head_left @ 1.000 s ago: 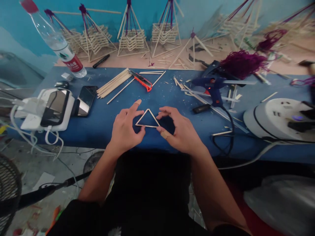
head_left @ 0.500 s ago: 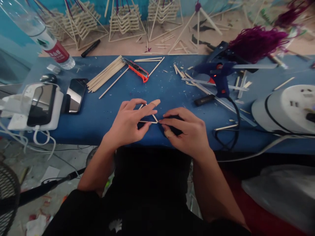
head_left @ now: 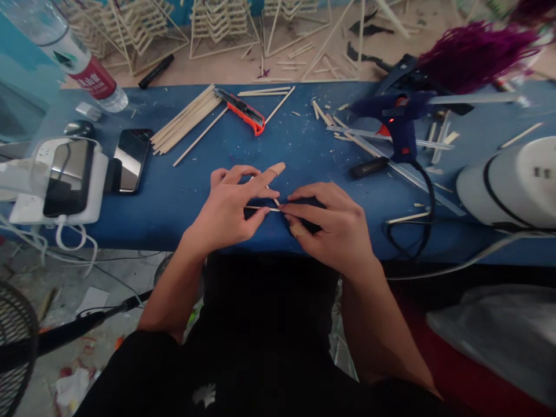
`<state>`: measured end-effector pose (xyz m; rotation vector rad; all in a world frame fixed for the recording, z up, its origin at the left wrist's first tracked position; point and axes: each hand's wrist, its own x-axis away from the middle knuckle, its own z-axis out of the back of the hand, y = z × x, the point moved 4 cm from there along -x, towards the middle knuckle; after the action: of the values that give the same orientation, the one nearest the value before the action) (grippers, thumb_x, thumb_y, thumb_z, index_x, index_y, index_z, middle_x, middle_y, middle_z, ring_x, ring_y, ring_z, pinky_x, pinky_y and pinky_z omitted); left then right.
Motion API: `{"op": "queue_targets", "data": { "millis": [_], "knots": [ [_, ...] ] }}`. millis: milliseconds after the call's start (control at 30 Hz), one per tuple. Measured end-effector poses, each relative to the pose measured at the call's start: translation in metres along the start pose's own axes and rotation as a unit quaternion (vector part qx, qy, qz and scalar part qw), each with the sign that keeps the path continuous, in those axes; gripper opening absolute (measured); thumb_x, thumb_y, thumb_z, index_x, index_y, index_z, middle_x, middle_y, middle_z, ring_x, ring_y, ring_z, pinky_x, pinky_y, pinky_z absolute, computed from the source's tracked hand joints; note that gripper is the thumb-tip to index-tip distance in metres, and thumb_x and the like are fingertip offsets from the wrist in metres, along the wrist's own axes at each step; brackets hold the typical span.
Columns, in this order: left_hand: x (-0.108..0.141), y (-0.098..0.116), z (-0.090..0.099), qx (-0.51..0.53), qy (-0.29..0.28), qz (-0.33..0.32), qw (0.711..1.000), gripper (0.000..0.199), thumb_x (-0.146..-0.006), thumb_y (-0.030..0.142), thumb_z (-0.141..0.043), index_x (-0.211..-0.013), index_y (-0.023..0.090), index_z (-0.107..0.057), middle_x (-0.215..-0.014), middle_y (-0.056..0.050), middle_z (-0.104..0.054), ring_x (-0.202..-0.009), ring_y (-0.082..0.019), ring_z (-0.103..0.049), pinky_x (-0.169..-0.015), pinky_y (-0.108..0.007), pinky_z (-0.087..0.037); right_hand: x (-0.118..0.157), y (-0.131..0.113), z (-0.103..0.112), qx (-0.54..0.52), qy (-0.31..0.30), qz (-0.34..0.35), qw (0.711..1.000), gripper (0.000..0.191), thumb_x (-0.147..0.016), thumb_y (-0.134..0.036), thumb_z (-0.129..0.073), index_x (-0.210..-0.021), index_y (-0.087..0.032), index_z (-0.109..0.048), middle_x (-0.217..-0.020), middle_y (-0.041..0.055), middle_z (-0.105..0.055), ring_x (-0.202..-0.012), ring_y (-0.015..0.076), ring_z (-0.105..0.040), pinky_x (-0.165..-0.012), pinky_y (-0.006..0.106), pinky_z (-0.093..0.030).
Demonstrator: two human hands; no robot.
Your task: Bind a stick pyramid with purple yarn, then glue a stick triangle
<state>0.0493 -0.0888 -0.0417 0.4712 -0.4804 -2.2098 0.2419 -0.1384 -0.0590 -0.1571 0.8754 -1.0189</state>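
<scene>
A small triangle of thin wooden sticks lies near the front of the blue table, partly hidden under my fingers. My left hand is over its left side, thumb and fingers gripping the sticks, the index finger stretched out. The thumb and fingertips of my right hand pinch at the triangle's right corner. Beyond them lie an orange utility knife, a bundle of sticks and a few loose sticks. A dark blue glue gun with a lit red light rests at the right.
Phones and a white power strip are at the left, near a water bottle. A white round socket tower stands at the right. Stick frames and purple yarn are at the back.
The view has shifted slightly, so the table items sit higher in the picture. My right fingertips now touch the triangle's corner, and my left hand has tilted slightly over the sticks.
</scene>
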Motion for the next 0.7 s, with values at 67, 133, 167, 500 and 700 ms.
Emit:
{"op": "queue_targets", "data": {
  "millis": [67,133,167,500,700],
  "knots": [
    [0.0,-0.0001,-0.0002,0.0,0.0,0.003,1.0,0.069,-0.102,0.025,-0.063,-0.169,0.023,-0.047,-0.125,-0.007,-0.086,-0.14,-0.029,-0.06,-0.117,-0.051,-0.031,0.0003,-0.0001,-0.0001,0.004,0.008,0.005,1.0,0.023,-0.097,-0.017,-0.07,-0.101,-0.029,-0.089,-0.108,0.0075,-0.083,-0.096,0.0255,-0.076,-0.088,0.046,-0.063],
    [0.0,-0.0005,-0.0005,0.002,0.0,0.002,1.0,0.069,-0.102,0.025,-0.063,-0.17,0.023,-0.047,-0.125,-0.007,-0.086,-0.139,-0.029,-0.06,-0.116,-0.05,-0.03,0.0008,-0.0002,0.0,0.007,0.017,0.01,1.0,0.023,-0.097,-0.016,-0.069,-0.101,-0.028,-0.089,-0.108,0.0081,-0.083,-0.096,0.0255,-0.076,-0.087,0.046,-0.063],
    [0.0,-0.0008,-0.0007,0.003,-0.001,0.002,1.0,0.07,-0.102,0.025,-0.063,-0.17,0.023,-0.047,-0.125,-0.007,-0.086,-0.139,-0.029,-0.06,-0.116,-0.05,-0.03,0.001,-0.0003,0.0,0.007,0.019,0.011,1.0,0.023,-0.097,-0.016,-0.069,-0.102,-0.028,-0.088,-0.108,0.008,-0.083,-0.097,0.0255,-0.077,-0.087,0.045,-0.063],
    [0.0002,-0.0003,-0.0006,0.013,-0.004,0.016,1.0,0.07,-0.102,0.025,-0.063,-0.17,0.024,-0.046,-0.124,-0.007,-0.087,-0.14,-0.03,-0.059,-0.118,-0.052,-0.027,0.002,-0.0016,-0.0011,0.013,0.009,0.009,1.0,0.025,-0.096,-0.016,-0.07,-0.102,-0.03,-0.089,-0.11,0.0063,-0.084,-0.097,0.0258,-0.077,-0.088,0.047,-0.064],
    [0.0013,-0.0015,-0.002,0.006,-0.001,0.013,1.0,0.071,-0.102,0.026,-0.063,-0.171,0.025,-0.044,-0.124,-0.006,-0.087,-0.14,-0.029,-0.059,-0.117,-0.051,-0.027,0.0028,-0.0014,-0.0026,0.013,0.005,0.002,1.0,0.026,-0.098,-0.016,-0.069,-0.102,-0.031,-0.089,-0.107,0.0042,-0.085,-0.096,0.025,-0.079,-0.09,0.047,-0.066]
  ]
}}
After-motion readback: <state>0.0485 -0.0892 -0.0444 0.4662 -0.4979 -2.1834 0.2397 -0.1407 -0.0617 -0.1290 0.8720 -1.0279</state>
